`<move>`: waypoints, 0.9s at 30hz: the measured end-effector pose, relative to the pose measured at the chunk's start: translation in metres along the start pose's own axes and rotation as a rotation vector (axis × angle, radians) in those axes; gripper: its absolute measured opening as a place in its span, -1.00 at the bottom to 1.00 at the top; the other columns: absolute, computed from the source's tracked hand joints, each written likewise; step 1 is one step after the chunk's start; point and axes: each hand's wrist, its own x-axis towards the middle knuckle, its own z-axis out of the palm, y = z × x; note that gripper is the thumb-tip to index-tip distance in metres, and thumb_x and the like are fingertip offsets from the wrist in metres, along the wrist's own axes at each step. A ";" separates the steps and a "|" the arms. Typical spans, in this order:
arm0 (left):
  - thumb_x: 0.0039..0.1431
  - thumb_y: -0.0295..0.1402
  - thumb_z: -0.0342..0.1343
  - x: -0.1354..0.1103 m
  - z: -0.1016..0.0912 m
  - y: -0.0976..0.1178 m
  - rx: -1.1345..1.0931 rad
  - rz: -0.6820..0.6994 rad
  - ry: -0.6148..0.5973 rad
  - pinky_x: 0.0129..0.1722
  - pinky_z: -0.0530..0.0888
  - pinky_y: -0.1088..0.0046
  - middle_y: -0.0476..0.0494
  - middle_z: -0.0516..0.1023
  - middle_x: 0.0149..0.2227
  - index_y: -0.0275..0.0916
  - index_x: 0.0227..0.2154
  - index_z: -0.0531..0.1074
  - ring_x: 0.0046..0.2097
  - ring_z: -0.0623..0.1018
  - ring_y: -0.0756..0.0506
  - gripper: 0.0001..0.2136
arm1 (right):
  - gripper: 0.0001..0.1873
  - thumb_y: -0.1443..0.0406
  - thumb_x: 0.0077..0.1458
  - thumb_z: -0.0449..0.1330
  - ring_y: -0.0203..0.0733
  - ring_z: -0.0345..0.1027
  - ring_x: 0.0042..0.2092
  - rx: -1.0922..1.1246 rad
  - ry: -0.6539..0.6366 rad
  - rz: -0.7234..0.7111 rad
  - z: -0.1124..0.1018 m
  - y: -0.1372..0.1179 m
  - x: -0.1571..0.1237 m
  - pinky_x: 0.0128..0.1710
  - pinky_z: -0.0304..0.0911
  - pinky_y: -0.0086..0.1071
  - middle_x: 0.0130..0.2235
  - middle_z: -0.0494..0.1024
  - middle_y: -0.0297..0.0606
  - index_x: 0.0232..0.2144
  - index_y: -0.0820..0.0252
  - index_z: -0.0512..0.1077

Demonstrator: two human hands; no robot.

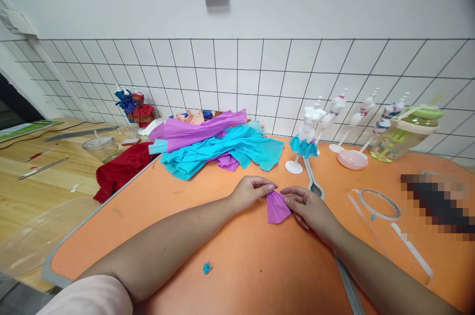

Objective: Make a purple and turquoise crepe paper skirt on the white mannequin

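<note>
A small piece of purple crepe paper (pixel 278 211) is gathered at the top and fans out downward above the orange table. My left hand (pixel 251 193) pinches its gathered top between thumb and fingers. At the paper's right edge, my right hand (pixel 310 212) is closed with thumb and fingertips on it. Just beyond stands a small white dress form (pixel 310 124) wearing a short turquoise ruffled skirt (pixel 303 147). Behind my hands lies a pile of turquoise crepe paper (pixel 226 150) with a long purple crepe strip (pixel 204 128) on top.
Several more small dress forms (pixel 336 107) stand by the tiled wall, beside a pink bowl (pixel 353 159) and a green-lidded bottle (pixel 408 134). A tape roll (pixel 380 204) lies right. Left are red fabric-like material (pixel 124 171) and a glass jar (pixel 100 148). A turquoise scrap (pixel 207 268) lies in front.
</note>
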 end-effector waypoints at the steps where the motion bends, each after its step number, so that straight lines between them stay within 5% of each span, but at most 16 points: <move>1: -0.08 -0.03 0.30 0.000 -0.001 0.000 -0.014 0.006 -0.015 -0.25 0.40 0.46 -0.20 0.60 -0.32 -0.37 -0.26 0.60 -0.31 0.51 -0.04 -0.53 | -0.61 0.04 -0.03 0.28 -0.45 0.09 -0.69 0.015 -0.007 -0.009 0.000 0.002 0.001 -0.76 -0.03 -0.54 -0.56 0.38 -0.49 -0.24 0.17 0.39; 6: -0.05 -0.07 0.32 0.003 -0.004 -0.003 -0.239 -0.044 -0.068 -0.25 0.37 0.46 -0.04 0.53 -0.39 -0.25 0.23 0.21 -0.35 0.49 0.01 -0.21 | -0.61 0.06 -0.04 0.32 -0.33 0.36 -0.52 0.134 0.037 -0.094 0.002 0.007 0.005 -0.53 0.32 -0.45 -0.50 0.46 -0.43 -0.26 0.17 0.37; 10: -0.12 -0.09 0.35 0.007 -0.003 -0.005 -0.219 -0.074 -0.089 -0.11 0.37 0.38 -0.21 0.58 -0.24 -0.35 -0.11 0.52 -0.22 0.52 -0.08 -0.46 | -0.58 0.03 -0.05 0.31 -0.31 0.35 -0.55 0.119 0.079 -0.096 0.003 0.007 0.005 -0.58 0.27 -0.47 -0.54 0.49 -0.38 -0.27 0.19 0.36; 13: -0.10 -0.08 0.33 0.007 -0.001 -0.006 -0.160 -0.044 -0.118 -0.14 0.38 0.39 -0.20 0.60 -0.26 -0.36 -0.29 0.57 -0.24 0.52 -0.09 -0.57 | -0.60 0.03 -0.04 0.29 -0.30 0.32 -0.60 0.061 0.071 -0.084 0.004 0.008 0.006 -0.62 0.22 -0.45 -0.58 0.48 -0.39 -0.29 0.18 0.35; 19: -0.11 -0.08 0.34 0.007 -0.004 -0.007 -0.145 -0.074 -0.060 -0.19 0.37 0.44 -0.15 0.59 -0.30 -0.34 -0.32 0.57 -0.27 0.50 -0.05 -0.59 | -0.72 0.08 0.04 0.20 -0.37 0.20 -0.61 -0.308 0.140 -0.219 0.000 0.013 0.006 -0.60 0.12 -0.43 -0.42 0.50 -0.34 -0.32 0.16 0.42; 24: -0.11 -0.01 0.31 0.003 -0.001 -0.006 -0.011 -0.099 -0.235 -0.31 0.34 0.49 -0.11 0.56 -0.37 -0.36 -0.33 0.56 -0.36 0.46 -0.01 -0.54 | -0.64 0.08 0.10 0.14 -0.31 0.22 -0.50 -0.429 0.273 -0.399 -0.001 0.009 0.007 -0.48 0.18 -0.38 -0.26 0.52 -0.24 -0.14 0.15 0.48; 27: -0.06 0.01 0.26 0.000 0.001 -0.005 0.089 -0.078 -0.303 -0.31 0.34 0.49 -0.13 0.57 -0.36 -0.37 -0.28 0.56 -0.35 0.45 -0.02 -0.52 | -0.64 0.04 0.06 0.19 -0.26 0.27 -0.45 -0.391 0.248 -0.366 0.001 0.011 0.009 -0.44 0.22 -0.36 -0.32 0.54 -0.22 -0.24 0.17 0.53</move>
